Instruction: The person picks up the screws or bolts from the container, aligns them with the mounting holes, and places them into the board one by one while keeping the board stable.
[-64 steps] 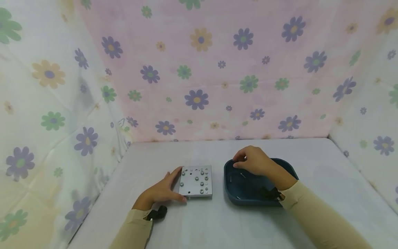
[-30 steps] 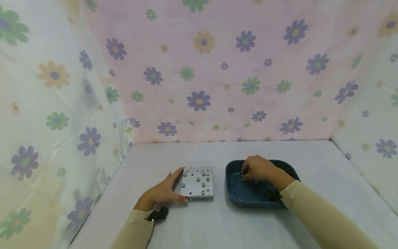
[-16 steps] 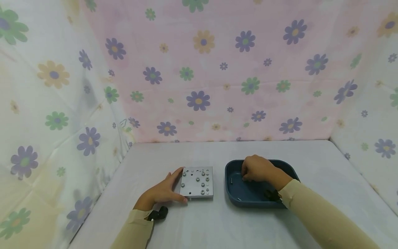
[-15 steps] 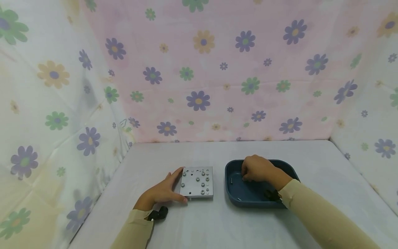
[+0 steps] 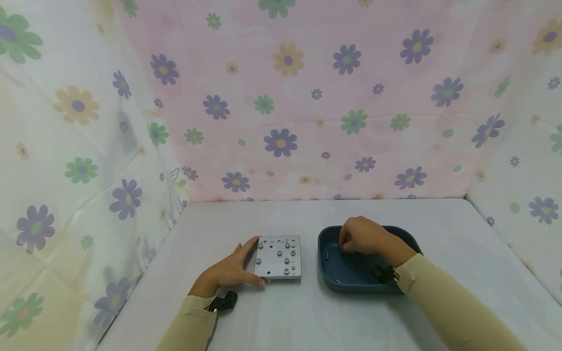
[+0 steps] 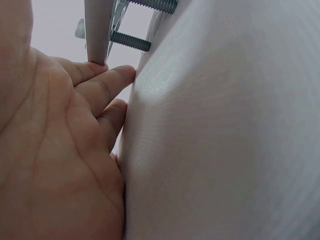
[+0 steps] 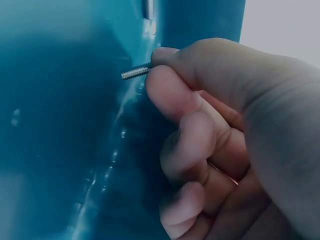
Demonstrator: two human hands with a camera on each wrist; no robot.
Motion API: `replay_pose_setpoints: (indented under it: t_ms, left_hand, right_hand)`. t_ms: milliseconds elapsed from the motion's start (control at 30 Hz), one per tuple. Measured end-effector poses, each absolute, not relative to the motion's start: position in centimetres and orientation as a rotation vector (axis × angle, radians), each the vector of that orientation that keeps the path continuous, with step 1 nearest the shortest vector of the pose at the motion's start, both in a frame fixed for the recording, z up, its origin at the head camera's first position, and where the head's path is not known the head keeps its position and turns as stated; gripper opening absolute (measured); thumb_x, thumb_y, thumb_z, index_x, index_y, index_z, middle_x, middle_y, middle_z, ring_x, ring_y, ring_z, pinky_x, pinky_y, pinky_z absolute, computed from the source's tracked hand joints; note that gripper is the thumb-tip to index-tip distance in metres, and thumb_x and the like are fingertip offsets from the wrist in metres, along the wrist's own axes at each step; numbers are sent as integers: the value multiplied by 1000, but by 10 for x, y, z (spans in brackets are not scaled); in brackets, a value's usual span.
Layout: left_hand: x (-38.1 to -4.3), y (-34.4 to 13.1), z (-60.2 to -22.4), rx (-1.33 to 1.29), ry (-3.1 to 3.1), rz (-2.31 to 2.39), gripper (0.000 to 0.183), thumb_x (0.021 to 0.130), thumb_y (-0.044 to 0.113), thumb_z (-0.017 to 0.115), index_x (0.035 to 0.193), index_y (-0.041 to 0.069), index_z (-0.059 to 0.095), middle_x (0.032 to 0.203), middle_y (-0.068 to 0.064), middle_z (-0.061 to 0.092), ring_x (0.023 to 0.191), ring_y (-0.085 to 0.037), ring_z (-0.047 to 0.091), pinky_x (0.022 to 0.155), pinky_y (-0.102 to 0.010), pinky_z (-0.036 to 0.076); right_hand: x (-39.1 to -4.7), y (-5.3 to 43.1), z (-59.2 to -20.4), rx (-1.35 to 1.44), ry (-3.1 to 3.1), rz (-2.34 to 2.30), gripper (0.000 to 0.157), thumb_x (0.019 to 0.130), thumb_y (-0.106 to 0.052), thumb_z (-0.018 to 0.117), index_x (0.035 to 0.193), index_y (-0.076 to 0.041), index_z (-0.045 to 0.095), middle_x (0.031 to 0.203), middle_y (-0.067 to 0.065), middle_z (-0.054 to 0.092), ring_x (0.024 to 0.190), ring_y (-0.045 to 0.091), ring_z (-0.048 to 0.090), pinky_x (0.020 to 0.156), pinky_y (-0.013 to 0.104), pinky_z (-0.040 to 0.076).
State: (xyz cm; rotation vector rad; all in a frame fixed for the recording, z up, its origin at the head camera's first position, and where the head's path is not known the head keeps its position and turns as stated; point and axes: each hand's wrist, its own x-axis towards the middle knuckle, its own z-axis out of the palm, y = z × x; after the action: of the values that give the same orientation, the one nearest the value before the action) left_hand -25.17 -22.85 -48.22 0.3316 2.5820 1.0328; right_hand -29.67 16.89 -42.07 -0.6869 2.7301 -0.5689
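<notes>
We looked first at the left hand (image 5: 228,270), at seven o'clock in the head view; its fingers lay spread and fairly straight, with the thumb at the near edge of the metal plate (image 5: 269,263) and the forefinger at its far corner; the plate sat at six o'clock above the white table (image 5: 272,321), seated screws (image 5: 287,261) in its holes (threaded shanks (image 6: 131,41) showed beneath); at three o'clock from it stood the blue tray (image 5: 355,270), with a near loose screw (image 5: 337,281) at the tray's eight o'clock and another loose screw (image 5: 327,255) at nine; farther in, the right hand (image 5: 364,236) had its fingers curled, thumb and forefinger pinching a small screw (image 7: 135,73); floral cloth (image 5: 303,161) hung behind, at twelve; we judged the step in hand to be fetching that screw; the next move called for a steady pinch and a lift clear of the rim.
</notes>
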Motion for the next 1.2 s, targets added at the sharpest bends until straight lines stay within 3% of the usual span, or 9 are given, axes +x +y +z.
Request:
replay_pose_setpoints:
  t_ms: [333, 567, 733, 1033, 1200]
  left_hand:
    - [-252, -229, -483, 318, 2582, 1019, 134, 61, 53, 95, 167, 32, 16, 175, -3, 10, 159, -46, -8, 121, -74, 7]
    - [-251, -229, -482, 310, 2583, 1015, 135, 61, 54, 95, 167, 33, 15, 176, -3, 9, 159, -46, -8, 121, -75, 7]
    - [-251, -228, -483, 304, 2584, 1015, 134, 60, 55, 95, 167, 34, 16, 176, -3, 10, 159, -45, -7, 121, -74, 8]
    - [-249, -227, -480, 300, 2575, 1012, 134, 61, 54, 95, 167, 35, 15, 176, -3, 9, 159, -45, -8, 122, -74, 7]
    - [-250, -227, -480, 296, 2582, 1013, 135, 60, 54, 96, 167, 34, 16, 176, -4, 10, 159, -45, -7, 121, -74, 7]
  right_hand:
    - [-302, 177, -424, -759, 2696, -845, 6, 93, -19, 76, 94, -16, 81, 78, -10, 72, 72, 12, 65, 69, 32, 56]
    - [-298, 175, -418, -686, 2662, -1096, 11, 95, -23, 75, 101, -14, 80, 81, 0, 76, 73, 17, 68, 69, 36, 56]
    - [-295, 172, -415, -700, 2708, -1135, 12, 96, -25, 74, 104, -18, 80, 79, -4, 74, 74, 16, 68, 69, 35, 55]
    - [-281, 154, -399, -708, 2781, -1129, 10, 95, -25, 75, 103, -20, 78, 75, -5, 68, 69, 17, 62, 65, 35, 52]
    - [-274, 137, -386, -748, 2791, -1128, 7, 95, -24, 74, 100, -22, 77, 67, -3, 57, 57, 16, 51, 58, 32, 46]
